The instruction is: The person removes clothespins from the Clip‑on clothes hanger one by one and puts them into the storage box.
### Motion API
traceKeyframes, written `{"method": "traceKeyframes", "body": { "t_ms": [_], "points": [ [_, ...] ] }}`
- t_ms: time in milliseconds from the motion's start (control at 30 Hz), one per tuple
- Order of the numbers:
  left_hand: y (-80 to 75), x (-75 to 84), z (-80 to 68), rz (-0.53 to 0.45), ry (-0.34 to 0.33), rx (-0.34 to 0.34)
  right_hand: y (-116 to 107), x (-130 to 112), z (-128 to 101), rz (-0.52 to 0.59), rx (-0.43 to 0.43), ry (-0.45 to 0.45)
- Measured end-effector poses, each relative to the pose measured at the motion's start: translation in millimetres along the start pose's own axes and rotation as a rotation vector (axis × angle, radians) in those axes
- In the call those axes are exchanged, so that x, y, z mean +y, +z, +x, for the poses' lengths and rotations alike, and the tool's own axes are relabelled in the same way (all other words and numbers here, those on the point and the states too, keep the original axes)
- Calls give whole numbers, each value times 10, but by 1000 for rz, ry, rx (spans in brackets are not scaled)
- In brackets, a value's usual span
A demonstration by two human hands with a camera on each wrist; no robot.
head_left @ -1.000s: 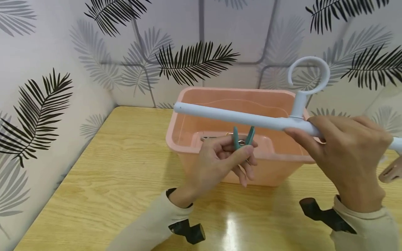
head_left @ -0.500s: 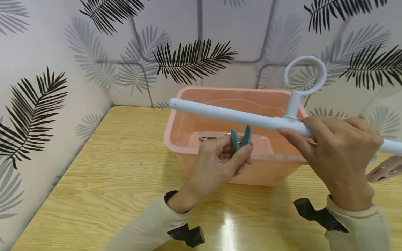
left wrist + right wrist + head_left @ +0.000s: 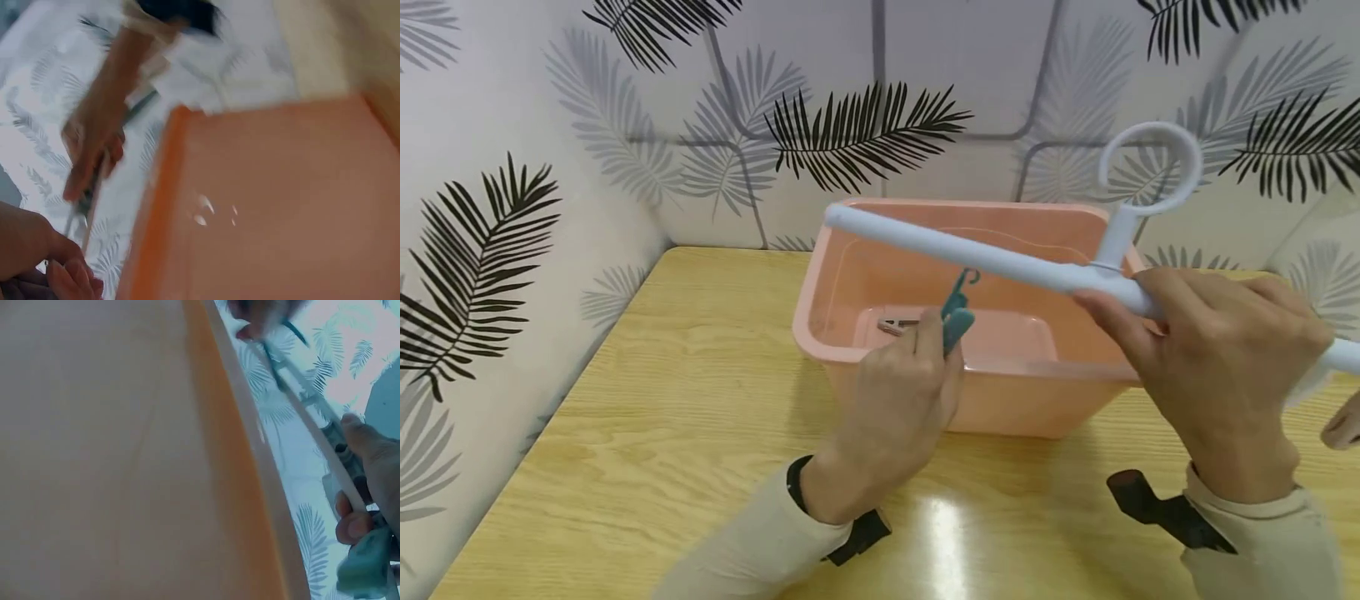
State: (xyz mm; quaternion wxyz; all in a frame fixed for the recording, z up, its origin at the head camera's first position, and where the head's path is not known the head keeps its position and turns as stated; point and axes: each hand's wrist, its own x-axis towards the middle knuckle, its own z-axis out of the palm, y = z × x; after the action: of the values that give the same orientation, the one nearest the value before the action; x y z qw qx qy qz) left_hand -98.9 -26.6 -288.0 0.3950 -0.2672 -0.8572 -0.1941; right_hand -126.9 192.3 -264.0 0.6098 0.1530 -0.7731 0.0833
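My right hand (image 3: pixel 1232 342) grips a pale blue clothes hanger (image 3: pixel 970 254) beside its ring-shaped hook, above a pink plastic tub (image 3: pixel 1000 367). The bar slants across the tub, with its left end higher. Below the bar, at the tub's front rim, my left hand (image 3: pixel 902 400) pinches a teal clothespin (image 3: pixel 955 329); a small curled hook on it points up. The left palm is turned away from the head camera. In the right wrist view, a blurred teal piece (image 3: pixel 365 565) shows under the right hand. A beige clothespin (image 3: pixel 891 327) lies inside the tub.
The tub stands on a wood-grain table (image 3: pixel 700 400), close to a leaf-patterned backdrop (image 3: pixel 880 75). A beige clip-like piece (image 3: pixel 1343 423) shows at the right edge, beyond the right wrist. Both wrists wear black camera mounts.
My left hand has turned over, so the clothespin's hook now points up where its two prongs pointed before. The hanger has shifted slightly right, and its left end has risen.
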Motion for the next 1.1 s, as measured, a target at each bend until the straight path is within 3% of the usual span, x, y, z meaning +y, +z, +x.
{"method": "traceKeyframes", "body": {
  "t_ms": [100,233,467,600,767,900,1100],
  "points": [
    [-24,45,33,-120,25,-17,-2,28,8,37,13,-33],
    [-76,51,45,-152,13,-43,2,48,22,79,28,-61],
    [-175,31,11,-225,-2,-244,-34,87,38,121,-9,-122],
    [-234,-8,13,-249,15,-298,-65,109,60,139,-69,-155],
    [-311,-105,28,-219,98,-237,-84,133,37,157,-103,-156],
    [-386,-209,40,-193,156,-190,-71,181,23,159,-74,-151],
    [-512,-360,27,-118,169,-180,-50,247,-11,156,-50,-137]
  ]
}}
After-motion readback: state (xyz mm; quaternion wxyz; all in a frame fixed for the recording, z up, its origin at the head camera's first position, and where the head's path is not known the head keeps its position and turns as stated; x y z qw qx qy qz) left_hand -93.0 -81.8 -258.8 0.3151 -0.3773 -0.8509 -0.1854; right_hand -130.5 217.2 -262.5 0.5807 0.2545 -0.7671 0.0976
